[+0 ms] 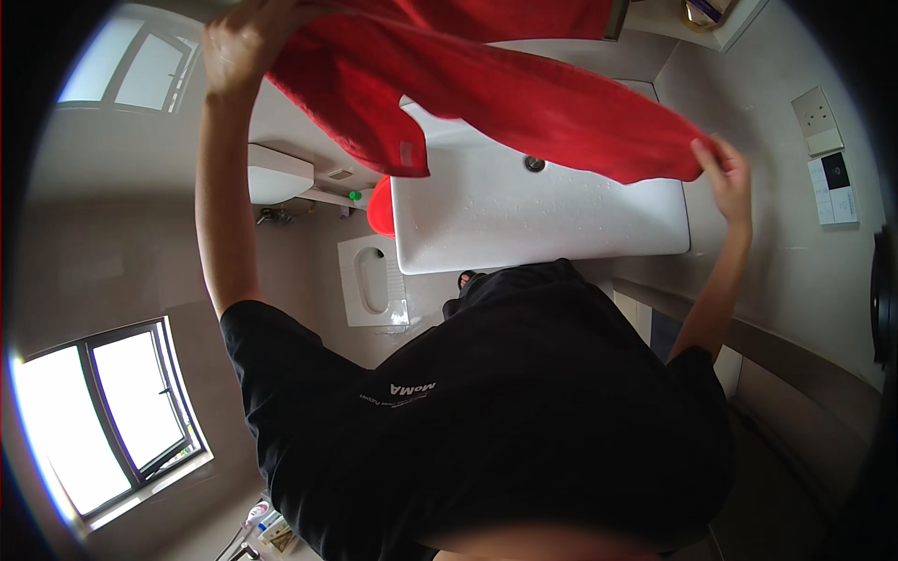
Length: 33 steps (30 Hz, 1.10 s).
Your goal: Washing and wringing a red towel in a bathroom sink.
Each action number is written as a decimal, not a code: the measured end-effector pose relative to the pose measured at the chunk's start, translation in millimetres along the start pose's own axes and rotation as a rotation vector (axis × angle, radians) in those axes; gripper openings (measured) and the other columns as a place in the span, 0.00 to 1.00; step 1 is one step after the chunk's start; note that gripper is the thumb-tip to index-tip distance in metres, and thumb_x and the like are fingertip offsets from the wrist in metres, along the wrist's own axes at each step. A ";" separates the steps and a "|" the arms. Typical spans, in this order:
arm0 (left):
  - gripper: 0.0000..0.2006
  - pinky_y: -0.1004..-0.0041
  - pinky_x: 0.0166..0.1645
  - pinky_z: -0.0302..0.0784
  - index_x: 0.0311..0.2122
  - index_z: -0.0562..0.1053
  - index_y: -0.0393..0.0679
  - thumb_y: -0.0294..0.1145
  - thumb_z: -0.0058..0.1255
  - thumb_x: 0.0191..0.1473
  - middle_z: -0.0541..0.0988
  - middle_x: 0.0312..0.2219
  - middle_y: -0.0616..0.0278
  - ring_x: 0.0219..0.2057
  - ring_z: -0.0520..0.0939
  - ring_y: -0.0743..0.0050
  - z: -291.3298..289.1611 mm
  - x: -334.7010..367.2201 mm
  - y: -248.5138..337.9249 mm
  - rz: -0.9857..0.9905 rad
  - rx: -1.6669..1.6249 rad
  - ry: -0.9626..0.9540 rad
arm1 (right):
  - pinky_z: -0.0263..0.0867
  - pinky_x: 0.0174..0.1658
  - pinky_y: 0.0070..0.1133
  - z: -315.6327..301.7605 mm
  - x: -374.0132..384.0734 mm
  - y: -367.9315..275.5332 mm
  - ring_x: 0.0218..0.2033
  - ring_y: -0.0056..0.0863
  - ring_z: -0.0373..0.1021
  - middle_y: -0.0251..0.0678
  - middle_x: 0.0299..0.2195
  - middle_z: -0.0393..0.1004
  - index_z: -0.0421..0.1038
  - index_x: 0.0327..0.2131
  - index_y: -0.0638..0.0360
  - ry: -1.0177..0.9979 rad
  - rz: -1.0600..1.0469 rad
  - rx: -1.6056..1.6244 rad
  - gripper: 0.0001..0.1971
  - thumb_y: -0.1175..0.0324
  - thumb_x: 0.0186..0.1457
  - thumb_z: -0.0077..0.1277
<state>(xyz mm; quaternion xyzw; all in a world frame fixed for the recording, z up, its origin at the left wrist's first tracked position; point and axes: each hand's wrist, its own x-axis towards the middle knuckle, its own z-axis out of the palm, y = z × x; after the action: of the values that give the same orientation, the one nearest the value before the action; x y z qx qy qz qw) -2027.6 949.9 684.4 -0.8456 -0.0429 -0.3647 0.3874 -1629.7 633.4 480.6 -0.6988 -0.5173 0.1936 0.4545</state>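
A red cloth, likely a towel (524, 103), is stretched wide between my raised hands above the white sink basin (543, 210). At the upper left, my left hand (248, 47) is closed on one end of it; the fingertips are partly hidden by the cloth and the picture's edge. Lower on the right side, my right hand (725, 178) pinches the opposite corner between thumb and fingers. A flap with a small pale label hangs over the basin's left part. The drain (534, 164) shows just under the cloth's lower edge, and water drops dot the basin.
Left of the basin are a red plastic tub (381, 208) and a green-capped bottle (355, 196). Beyond lies a squat toilet (374, 280) in the floor. A wall socket (817, 117) is on the right wall; a window (112, 416) is on the left.
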 end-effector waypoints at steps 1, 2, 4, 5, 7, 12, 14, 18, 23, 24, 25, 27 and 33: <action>0.21 0.75 0.22 0.75 0.36 0.78 0.42 0.38 0.67 0.33 0.77 0.20 0.64 0.18 0.78 0.74 3.0 -5.7 4.6 -0.035 -0.004 0.015 | 0.63 0.38 0.13 -0.1 5.9 -5.5 0.33 0.12 0.68 0.28 0.31 0.76 0.75 0.36 0.66 0.191 -0.076 0.114 0.11 0.65 0.57 0.55; 0.21 0.75 0.22 0.75 0.36 0.78 0.42 0.38 0.67 0.33 0.77 0.20 0.64 0.18 0.78 0.74 5.0 -9.4 5.2 -0.035 0.002 0.013 | 0.64 0.39 0.13 -1.2 12.2 -12.5 0.34 0.13 0.68 0.27 0.31 0.76 0.76 0.37 0.65 0.381 -0.152 0.228 0.11 0.65 0.58 0.54; 0.21 0.74 0.22 0.75 0.36 0.78 0.43 0.38 0.67 0.33 0.77 0.20 0.64 0.18 0.78 0.73 9.1 -12.3 5.2 0.015 -0.094 0.010 | 0.63 0.41 0.14 -5.4 26.8 -39.0 0.34 0.13 0.69 0.27 0.32 0.76 0.76 0.37 0.64 0.575 -0.274 0.193 0.11 0.66 0.59 0.53; 0.20 0.72 0.22 0.75 0.35 0.78 0.42 0.38 0.67 0.33 0.76 0.20 0.65 0.18 0.78 0.72 9.6 -11.3 7.1 0.024 -0.133 0.017 | 0.64 0.42 0.14 -8.5 34.6 -51.8 0.35 0.14 0.69 0.28 0.33 0.77 0.76 0.38 0.65 0.628 -0.319 0.152 0.11 0.66 0.59 0.54; 0.20 0.72 0.22 0.75 0.35 0.78 0.42 0.38 0.67 0.33 0.75 0.19 0.65 0.18 0.78 0.72 8.1 -10.7 11.2 -0.002 -0.173 -0.025 | 0.63 0.46 0.16 -11.4 52.7 -76.0 0.39 0.17 0.69 0.32 0.39 0.76 0.74 0.40 0.65 0.576 -0.460 0.205 0.10 0.69 0.60 0.51; 0.21 0.70 0.24 0.75 0.36 0.77 0.43 0.42 0.63 0.34 0.71 0.18 0.66 0.18 0.77 0.75 3.6 24.7 27.3 0.231 -0.370 0.227 | 0.57 0.59 0.31 38.0 93.8 -148.7 0.49 0.33 0.69 0.41 0.47 0.73 0.71 0.45 0.61 -0.033 -0.777 0.151 0.10 0.73 0.61 0.43; 0.23 0.68 0.26 0.76 0.39 0.76 0.43 0.44 0.62 0.35 0.73 0.19 0.65 0.20 0.78 0.73 -3.0 52.1 37.4 0.238 -0.157 0.020 | 0.59 0.56 0.26 77.3 104.9 -155.8 0.43 0.28 0.70 0.36 0.40 0.74 0.71 0.43 0.59 -0.369 -0.812 0.199 0.09 0.73 0.60 0.45; 0.30 0.67 0.30 0.75 0.42 0.75 0.41 0.52 0.65 0.35 0.79 0.26 0.62 0.24 0.80 0.64 -14.0 58.8 19.2 0.132 -0.318 -0.106 | 0.63 0.41 0.14 161.4 88.8 -184.6 0.35 0.14 0.67 0.28 0.32 0.73 0.73 0.39 0.64 -0.333 -0.539 0.465 0.08 0.72 0.58 0.51; 0.28 0.69 0.42 0.75 0.46 0.72 0.38 0.38 0.68 0.39 0.78 0.37 0.56 0.37 0.79 0.67 36.9 -47.2 9.9 -0.316 -1.345 -0.309 | 0.58 0.34 0.12 181.8 92.0 -175.7 0.30 0.10 0.62 0.23 0.28 0.69 0.73 0.37 0.63 -0.309 -0.487 0.786 0.07 0.71 0.60 0.48; 0.27 0.69 0.49 0.73 0.50 0.71 0.42 0.36 0.66 0.44 0.76 0.46 0.61 0.45 0.76 0.74 46.9 -74.4 22.4 -0.378 -1.474 -0.376 | 0.58 0.34 0.12 183.4 89.6 -174.0 0.30 0.10 0.62 0.23 0.28 0.69 0.73 0.37 0.63 -0.297 -0.480 0.793 0.07 0.71 0.60 0.48; 0.35 0.67 0.53 0.70 0.55 0.66 0.42 0.44 0.67 0.43 0.74 0.50 0.60 0.49 0.73 0.70 60.1 -103.2 44.6 -0.510 -1.590 -0.480 | 0.57 0.33 0.12 187.5 87.2 -171.7 0.30 0.09 0.60 0.22 0.27 0.68 0.73 0.37 0.63 -0.373 -0.462 0.795 0.06 0.71 0.59 0.49; 0.44 0.64 0.58 0.67 0.60 0.61 0.42 0.50 0.68 0.41 0.71 0.52 0.59 0.53 0.70 0.68 77.5 -144.4 90.3 -0.771 -1.904 -0.698 | 0.53 0.32 0.11 192.1 89.1 -160.2 0.28 0.08 0.57 0.21 0.26 0.65 0.72 0.35 0.62 -0.513 -0.413 0.788 0.06 0.70 0.58 0.50; 0.33 0.66 0.60 0.62 0.53 0.68 0.41 0.41 0.68 0.43 0.70 0.53 0.59 0.53 0.70 0.65 83.0 -187.8 164.8 -0.996 -2.168 -0.672 | 0.48 0.27 0.14 192.8 61.3 -145.8 0.24 0.10 0.53 0.20 0.22 0.59 0.71 0.30 0.61 -0.528 -0.224 0.650 0.06 0.70 0.57 0.52</action>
<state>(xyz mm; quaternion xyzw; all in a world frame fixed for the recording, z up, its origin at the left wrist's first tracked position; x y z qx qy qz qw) -2057.8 931.6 423.6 -0.6727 -0.1328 -0.0844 -0.7230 -1828.3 779.9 515.9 -0.3855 -0.6005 0.4681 0.5213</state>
